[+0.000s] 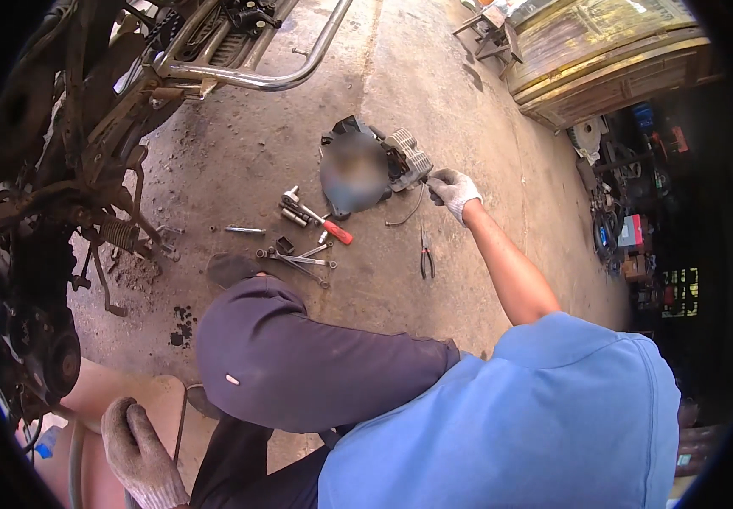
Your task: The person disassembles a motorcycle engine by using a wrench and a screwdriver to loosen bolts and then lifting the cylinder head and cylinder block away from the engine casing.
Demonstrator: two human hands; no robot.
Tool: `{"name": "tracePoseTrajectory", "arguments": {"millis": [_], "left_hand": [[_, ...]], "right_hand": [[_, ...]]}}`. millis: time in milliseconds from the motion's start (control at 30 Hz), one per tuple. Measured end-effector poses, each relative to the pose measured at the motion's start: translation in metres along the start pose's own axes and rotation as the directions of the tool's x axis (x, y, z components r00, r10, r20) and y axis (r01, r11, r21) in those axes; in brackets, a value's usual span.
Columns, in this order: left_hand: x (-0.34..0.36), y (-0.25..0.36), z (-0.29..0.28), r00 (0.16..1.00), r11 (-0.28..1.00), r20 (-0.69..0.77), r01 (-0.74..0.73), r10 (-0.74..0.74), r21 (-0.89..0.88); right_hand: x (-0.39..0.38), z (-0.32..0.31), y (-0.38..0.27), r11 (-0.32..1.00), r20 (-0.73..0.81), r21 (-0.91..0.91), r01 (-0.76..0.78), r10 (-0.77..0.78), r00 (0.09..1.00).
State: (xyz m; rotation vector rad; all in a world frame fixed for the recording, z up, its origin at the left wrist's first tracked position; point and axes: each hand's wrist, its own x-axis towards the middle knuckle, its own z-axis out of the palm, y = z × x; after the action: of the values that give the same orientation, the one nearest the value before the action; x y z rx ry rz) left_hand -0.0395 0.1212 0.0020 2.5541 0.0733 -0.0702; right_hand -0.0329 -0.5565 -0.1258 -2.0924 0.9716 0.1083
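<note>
My right hand (pixel 454 188), in a pale knitted work glove, reaches out to the finned metal engine part (pixel 410 157) on the floor. Its fingers are pinched together at the part's edge, on something small and dark that I cannot make out. A thin dark cable (pixel 409 220) curves across the floor just below these fingers. Beside the finned part is a rounded bluish thing (pixel 353 174), blurred, with black pieces around it. My left hand (pixel 140 454), in a dirty glove, is low at the left over a pinkish panel (pixel 103 382), fingers stretched out and nothing visible in them.
A partly stripped motorcycle (pixel 35 220) with a chrome rail (pixel 247 81) fills the left. On the concrete lie a red-handled ratchet (pixel 332 231), several wrenches (pixel 303 259), sockets (pixel 292 212) and pliers (pixel 426 259). A worn wooden cabinet (pixel 612 59) stands far right, near cluttered shelves.
</note>
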Motion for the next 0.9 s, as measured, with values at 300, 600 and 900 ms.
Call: {"name": "tracePoseTrajectory", "arguments": {"millis": [300, 600, 900], "left_hand": [[0.039, 0.030, 0.017, 0.978, 0.979, 0.187, 0.059, -0.096, 0.193], [0.049, 0.043, 0.029, 0.971, 0.950, 0.201, 0.062, -0.128, 0.305], [0.056, 0.058, 0.030, 0.940, 0.942, 0.286, 0.086, -0.184, 0.323]], "right_hand": [[0.089, 0.098, 0.157, 0.296, 0.049, 0.933, -0.203, 0.456, 0.889], [0.148, 0.150, 0.139, 0.237, 0.037, 0.954, -0.183, 0.513, 0.857], [0.160, 0.159, 0.135, 0.469, -0.113, 0.842, -0.268, 0.638, 0.761]]}}
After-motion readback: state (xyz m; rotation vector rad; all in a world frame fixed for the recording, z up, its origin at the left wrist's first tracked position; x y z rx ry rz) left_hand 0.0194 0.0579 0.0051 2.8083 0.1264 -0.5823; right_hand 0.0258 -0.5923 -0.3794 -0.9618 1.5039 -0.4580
